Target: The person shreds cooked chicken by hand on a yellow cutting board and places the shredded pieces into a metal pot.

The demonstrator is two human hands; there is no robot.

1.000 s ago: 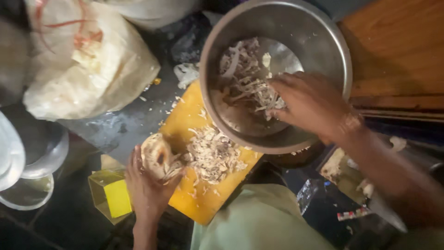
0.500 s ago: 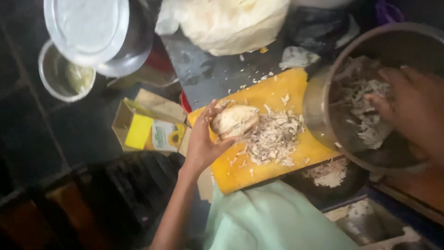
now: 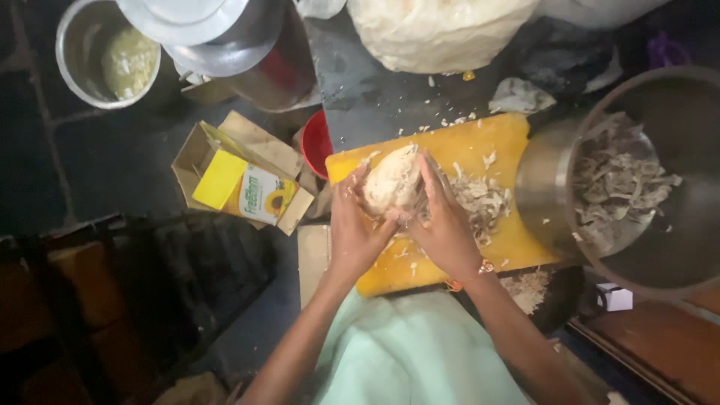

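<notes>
Dark slate worktop (image 3: 375,97), dim light, head view looking straight down. Yellow cutting board (image 3: 480,142) lies on it, directly under both hands.

Left hand (image 3: 352,229): fingers curled round the left side of a pale cabbage chunk (image 3: 391,180), partly closed, gripping it. Right hand (image 3: 442,225): fingers extended along the chunk's right side, palm pressed against it, also holding. Chunk sits between the two hands, at the fingertips, over the board's near-left part. Cannot tell whether it rests on the board or is lifted just off it.

Pile of shredded cabbage (image 3: 480,199) on the board, just right of the right hand, touching its fingers. Loose shreds scattered beyond the fingertips on the board and worktop.

Big steel bowl (image 3: 547,180) to the right of the right hand, tilted, its rim overlapping the board's right end; more shreds inside (image 3: 622,184).

Beyond the hands: whitish plastic bag (image 3: 435,30), full, at the worktop's far edge.

Left of the left hand: red rim of a small vessel (image 3: 315,142) just beside the board's corner, then an open cardboard box (image 3: 202,150) with a yellow carton (image 3: 244,191) in it. Further out, far left: steel pot (image 3: 82,52) with greenish contents, and a steel lid (image 3: 187,22) atop another vessel.

Pale green garment (image 3: 405,352) below the wrists, nearest the camera.
</notes>
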